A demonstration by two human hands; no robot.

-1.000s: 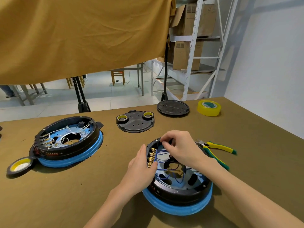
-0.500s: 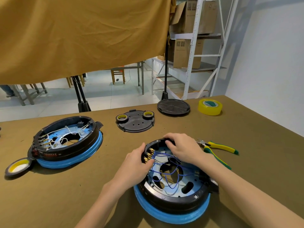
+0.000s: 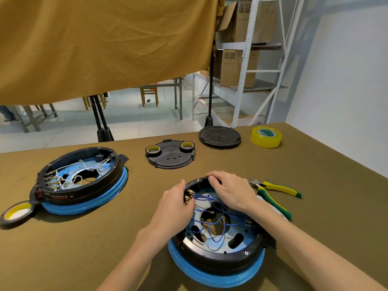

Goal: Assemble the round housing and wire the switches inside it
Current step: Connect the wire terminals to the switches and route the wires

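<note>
The round housing (image 3: 218,246), black with a blue band beneath, is set on the bench (image 3: 84,248) close to the near edge, at about 6 o'clock in the head view. Its left rim, at roughly 9 o'clock on the housing, is gripped by the left hand (image 3: 175,208), whose fingers are curled over the edge beside a row of brass terminals (image 3: 188,196). The far rim, near 12 o'clock, is held by the right hand (image 3: 228,191), palm down with fingers bent over the edge. Blue wires (image 3: 210,217) are spread across the inside. A second housing (image 3: 81,181) with white wires is seen at 9 o'clock on the bench, and green-and-yellow pliers (image 3: 275,194) lie just beside the right wrist, at 3 o'clock.
</note>
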